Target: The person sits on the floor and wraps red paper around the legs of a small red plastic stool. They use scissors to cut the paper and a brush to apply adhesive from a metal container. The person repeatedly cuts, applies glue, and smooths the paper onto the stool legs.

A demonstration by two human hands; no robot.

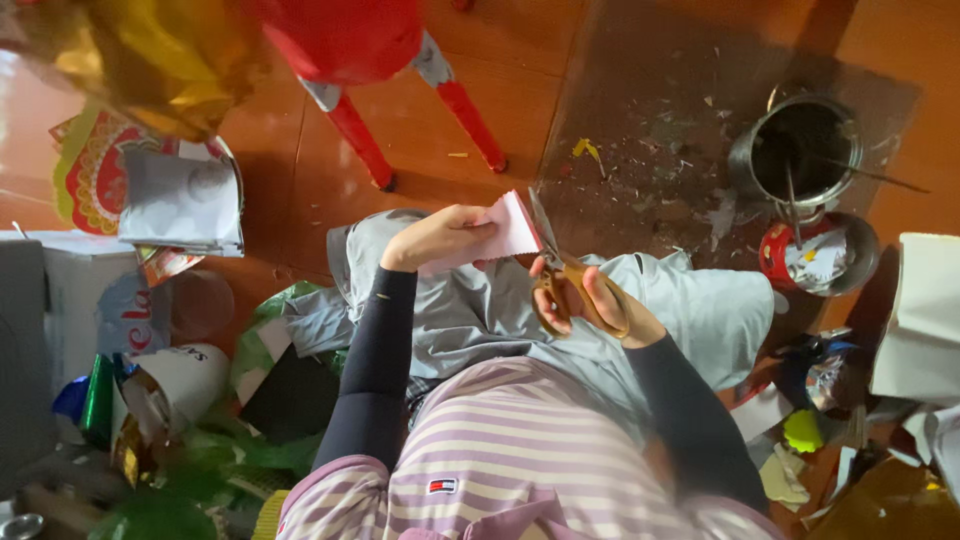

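Snipping at a small pink paper (508,228), the person holds it out over the lap, just above the grey trousers (470,310), so the sheet hangs free for the blades. The left hand (435,238) pinches the paper's near end, fingers curled narrow around it, which keeps the far edge stiff and pointing at the scissors (565,272). The right hand (590,300) has its fingers threaded through the orange handles and closed around them; the grey blades meet the paper's right edge, which looks jagged or fringed there. Both black sleeves rest close against the striped shirt (500,450), elbows tucked in, likely for steadiness. Beyond the knees lies the orange-brown floor (420,130), and a dark mat (650,130) strewn with paper scraps takes what falls. 2 metal tins (800,150) stand at the mat's right edge, well apart from the hands. A red stool (400,80) stands ahead, leaving open floor between it and the knees. Heaps of paper, foil and boxes (180,200) crowd both sides, so free room lies mostly forward.
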